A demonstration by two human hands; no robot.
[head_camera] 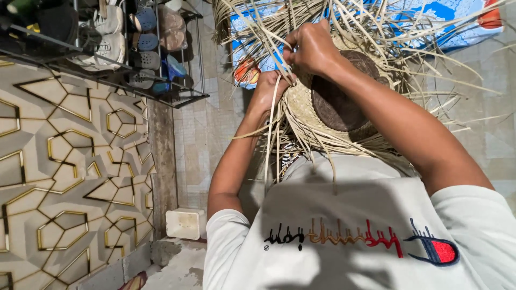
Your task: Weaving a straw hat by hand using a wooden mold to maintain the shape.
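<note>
A half-woven straw hat (317,110) rests on a dark round mould (336,102) against my lap, with many loose pale straw strands (376,27) fanning outward. My right hand (312,48) pinches strands at the brim's far edge, fingers closed on them. My left hand (269,86) sits just below it, gripping the woven brim and strands at its left edge. The two hands touch each other.
A metal shoe rack (123,48) with several shoes and sandals stands at the upper left. A patterned wall panel (64,177) fills the left side. A small white plastic container (185,223) sits on the tiled floor. A blue patterned mat (441,16) lies beyond the hat.
</note>
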